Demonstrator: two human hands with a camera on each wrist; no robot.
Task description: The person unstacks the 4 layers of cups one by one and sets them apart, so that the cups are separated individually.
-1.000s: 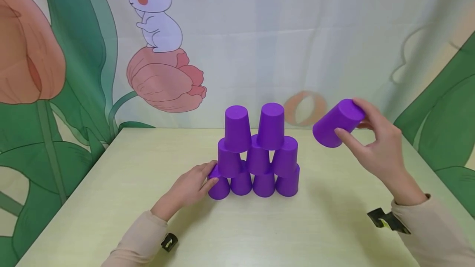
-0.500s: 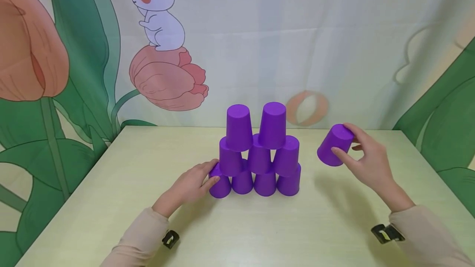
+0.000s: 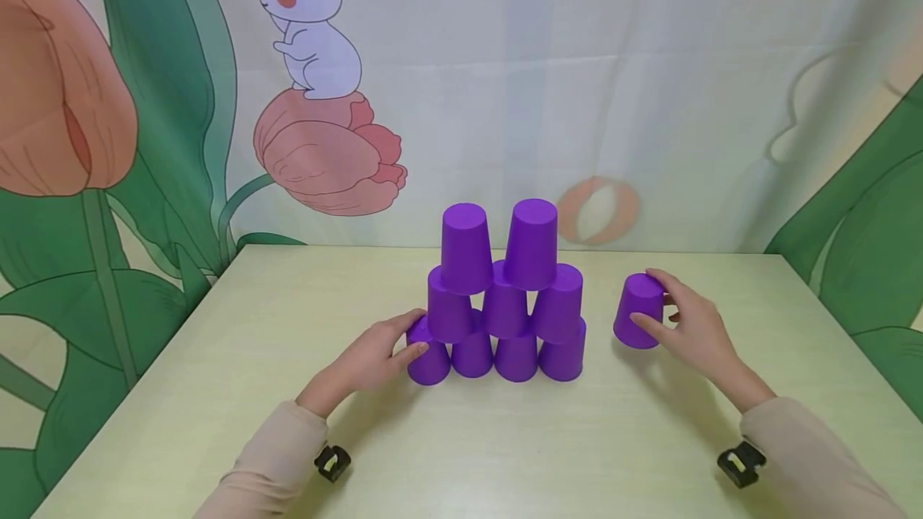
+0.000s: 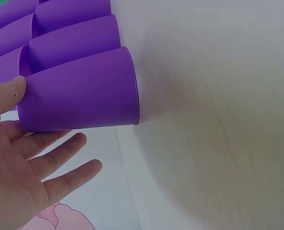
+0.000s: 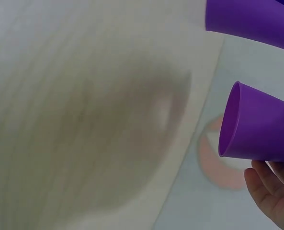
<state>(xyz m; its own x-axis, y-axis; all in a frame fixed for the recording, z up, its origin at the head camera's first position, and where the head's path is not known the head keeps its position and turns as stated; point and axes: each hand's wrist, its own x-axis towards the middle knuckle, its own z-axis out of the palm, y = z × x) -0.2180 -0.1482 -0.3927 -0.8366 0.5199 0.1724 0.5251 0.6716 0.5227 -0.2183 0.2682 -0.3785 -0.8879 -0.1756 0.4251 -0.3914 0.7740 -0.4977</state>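
Note:
Purple plastic cups, all upside down, form a stepped stack in the head view. Its bottom row has several cups; three middle cups point(image 3: 505, 303) rest on them, with two upper cups point(image 3: 534, 245) above. My left hand point(image 3: 371, 355) holds the leftmost bottom cup point(image 4: 79, 91) near its base, thumb on the near side and the other fingers beyond it. To the right of the stack, my right hand point(image 3: 692, 335) grips another purple cup point(image 3: 639, 315) between thumb and fingers. In the right wrist view that cup's open rim point(image 5: 229, 120) hangs over the table's shadowed surface.
A pale wooden table point(image 3: 505, 447) carries the stack. Behind it hangs a curtain point(image 3: 461, 62) printed with a rabbit and tulips. A black wrist strap point(image 3: 332, 463) shows below the left sleeve, and another black strap point(image 3: 741, 464) below the right.
My right hand has lowered its cup and moved it slightly left, turning it from tilted to nearly upright. My left hand stays at the leftmost bottom cup, and the stack looks the same.

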